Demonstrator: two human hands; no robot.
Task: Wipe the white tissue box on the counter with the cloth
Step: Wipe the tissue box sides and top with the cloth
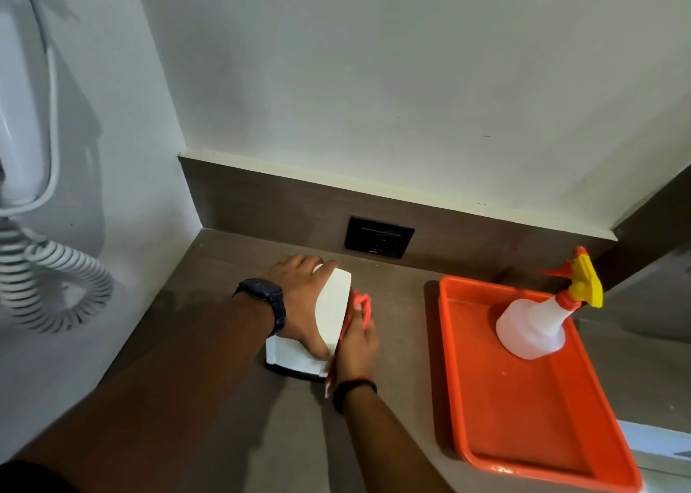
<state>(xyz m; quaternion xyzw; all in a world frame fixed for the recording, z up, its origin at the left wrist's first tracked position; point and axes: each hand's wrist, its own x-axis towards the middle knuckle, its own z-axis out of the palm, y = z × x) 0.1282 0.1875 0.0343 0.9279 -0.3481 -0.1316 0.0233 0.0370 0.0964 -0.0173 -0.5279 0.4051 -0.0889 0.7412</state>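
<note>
The white tissue box (pixel 332 309) stands on the brown counter (pixel 209 361) near the back left corner. My left hand (pixel 303 302) lies over its top and left side and grips it, fingers reaching the far end and thumb at the near end. My right hand (pixel 357 346) presses a red cloth (pixel 361 300) flat against the box's right side. Most of the cloth is hidden between my palm and the box; a strip of it hangs below my wrist.
An orange tray (pixel 523 418) sits to the right with a white spray bottle (pixel 534 324) standing in it. A black wall socket (pixel 378 236) is in the backsplash behind the box. A white wall-mounted hair dryer with coiled cord (pixel 56 287) hangs at the left.
</note>
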